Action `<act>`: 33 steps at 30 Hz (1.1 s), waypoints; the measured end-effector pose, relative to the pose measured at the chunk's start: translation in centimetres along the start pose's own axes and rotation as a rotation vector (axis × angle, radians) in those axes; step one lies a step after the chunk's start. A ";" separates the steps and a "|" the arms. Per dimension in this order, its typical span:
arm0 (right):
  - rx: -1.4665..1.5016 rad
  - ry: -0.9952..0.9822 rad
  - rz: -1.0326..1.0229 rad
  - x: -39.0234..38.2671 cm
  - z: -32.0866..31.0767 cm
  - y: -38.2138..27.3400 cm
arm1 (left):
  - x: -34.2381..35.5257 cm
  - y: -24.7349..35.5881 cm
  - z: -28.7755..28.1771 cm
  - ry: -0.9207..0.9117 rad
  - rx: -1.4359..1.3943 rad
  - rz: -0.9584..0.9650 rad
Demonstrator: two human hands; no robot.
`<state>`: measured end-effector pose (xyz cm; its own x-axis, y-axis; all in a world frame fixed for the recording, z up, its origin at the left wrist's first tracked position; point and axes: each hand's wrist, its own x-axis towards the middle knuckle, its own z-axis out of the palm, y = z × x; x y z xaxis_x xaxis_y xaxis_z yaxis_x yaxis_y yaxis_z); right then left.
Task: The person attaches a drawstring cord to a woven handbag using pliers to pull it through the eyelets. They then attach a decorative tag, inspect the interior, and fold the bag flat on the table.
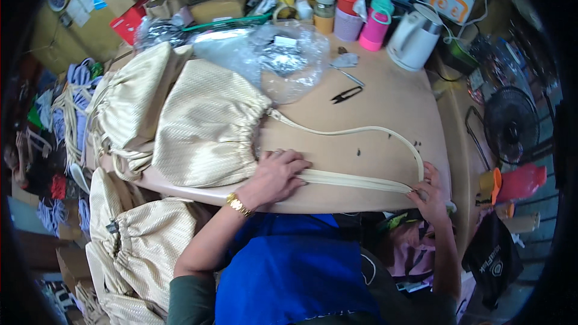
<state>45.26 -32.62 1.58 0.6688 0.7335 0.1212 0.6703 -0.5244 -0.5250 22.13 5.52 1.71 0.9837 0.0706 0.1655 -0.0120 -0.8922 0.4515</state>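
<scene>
A cream woven drawstring bag (205,123) lies on the table with its gathered mouth facing right. From that mouth a flat cream strap (361,180) runs out in a long loop, its two near lengths side by side along the table's front edge. My left hand (278,174), with a gold watch at the wrist, lies flat over the strap beside the bag's mouth, fingers stretched out. At the loop's far right end my right hand (428,194) pinches the strap between thumb and fingers. Black thread snips (347,95) and a thin pointed tool (348,76) lie beyond the strap.
More cream bags (135,96) are stacked at the left, and others (150,235) hang below the table edge. Clear plastic wrapping (295,78) covers the table's back. Behind stand a pink bottle (376,24) and a white kettle (414,39). A black fan (512,123) stands at right.
</scene>
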 end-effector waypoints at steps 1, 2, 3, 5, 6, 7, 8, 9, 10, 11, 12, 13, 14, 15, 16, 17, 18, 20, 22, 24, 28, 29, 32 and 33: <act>0.000 0.017 0.003 -0.4 0.0 0.2 | 0.3 -0.3 0.1 -0.006 -0.076 0.033; -0.002 0.032 0.009 -0.3 -0.2 -0.6 | 0.4 -0.8 0.5 0.003 -0.125 -0.017; 0.037 0.071 -0.024 -0.4 -0.3 -1.8 | 0.3 -1.3 0.7 0.012 -0.174 -0.066; 0.072 0.091 0.125 -1.3 0.3 -3.0 | 0.6 -1.3 0.9 0.072 -0.224 -0.133; 0.089 0.101 0.201 -1.7 0.7 -3.6 | 0.9 -1.4 1.0 0.118 -0.170 -0.159; 0.079 0.095 0.264 -2.3 1.5 -4.2 | 1.2 -1.3 1.3 0.156 -0.121 -0.178; -0.070 0.092 0.154 -2.7 2.0 -5.2 | 1.3 -1.1 1.8 0.191 -0.085 -0.197; -0.217 0.085 0.043 -2.9 2.8 -6.7 | 1.3 -1.1 2.0 0.239 -0.073 -0.228; -0.122 0.059 -0.011 -2.5 4.0 -8.6 | 1.4 -0.9 2.2 0.290 -0.056 -0.257; -0.031 0.038 -0.053 -2.0 5.3 -10.9 | 1.5 -0.7 2.4 0.335 -0.046 -0.278; 0.086 -0.075 -0.006 -1.6 6.8 -12.6 | 1.6 -0.4 2.4 0.384 -0.043 -0.266; 0.108 -0.217 0.005 -0.5 7.5 -15.2 | 1.6 -0.4 2.5 0.394 -0.066 -0.264; 0.258 -0.181 -0.119 -0.1 9.9 -16.0 | 1.7 -0.4 2.5 0.403 -0.089 -0.258; 0.323 -0.285 -0.164 1.0 12.0 -17.4 | 1.6 -0.7 2.3 0.375 -0.093 -0.234; 0.447 -0.426 -0.119 2.3 13.2 -19.0 | 1.7 -0.8 2.1 0.335 -0.181 -0.192; 0.568 -0.409 -0.203 3.3 14.6 -20.3 | 1.5 -1.1 1.7 0.298 -0.264 -0.161; 0.530 -0.399 -0.240 3.8 14.6 -20.6 | 1.2 -1.3 1.3 0.263 -0.345 -0.130; 0.467 -0.383 -0.342 5.1 14.7 -22.0 | 0.2 -1.4 0.5 0.217 -0.230 -0.068; 0.228 -0.271 -0.423 4.7 11.5 -21.4 | -0.6 -1.1 0.1 0.168 -0.113 -0.011; 0.028 -0.282 -0.256 4.1 8.0 -20.0 | -1.2 -1.0 0.6 0.138 -0.073 -0.037; 0.161 -0.089 -0.233 3.5 9.3 -12.7 | -1.2 -0.6 1.1 0.153 -0.069 -0.028; 0.143 -0.081 -0.268 3.8 9.8 -12.3 | -1.2 -0.5 1.2 0.148 -0.057 -0.034; 0.094 -0.077 -0.357 5.9 11.5 -14.0 | -1.0 -0.1 1.5 0.137 0.082 -0.025; 0.005 -0.021 -0.456 7.2 11.6 -15.4 | -0.9 0.3 1.2 0.239 0.179 -0.089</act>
<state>36.04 -14.23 0.82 0.2990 0.8977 0.3237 0.8932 -0.1439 -0.4260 21.42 4.70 0.64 0.9093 0.2356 0.3431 0.1249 -0.9408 0.3150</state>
